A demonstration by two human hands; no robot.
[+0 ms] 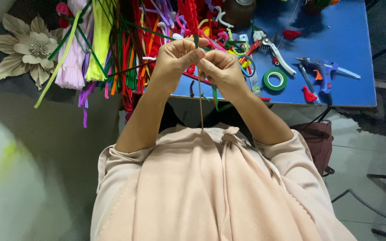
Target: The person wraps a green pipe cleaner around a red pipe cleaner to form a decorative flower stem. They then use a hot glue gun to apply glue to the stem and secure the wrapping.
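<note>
Brightness: even, soft daylight-like light; nothing dim, nothing blown out.
Shadows: faint ones lie just beside the glue gun [325, 69] and the green tape roll [275, 79] on the blue surface [354, 40]; a darker patch sits under the surface's near edge.
Glare: none on the surface.
Focus: the surface and both arms read sharp.
Blur: a large pale smear with a yellow tinge, far left of the surface and below the paper flower [27, 49], is wholly out of focus.
Edges: floor lines right of the surface bend slightly.
</note>
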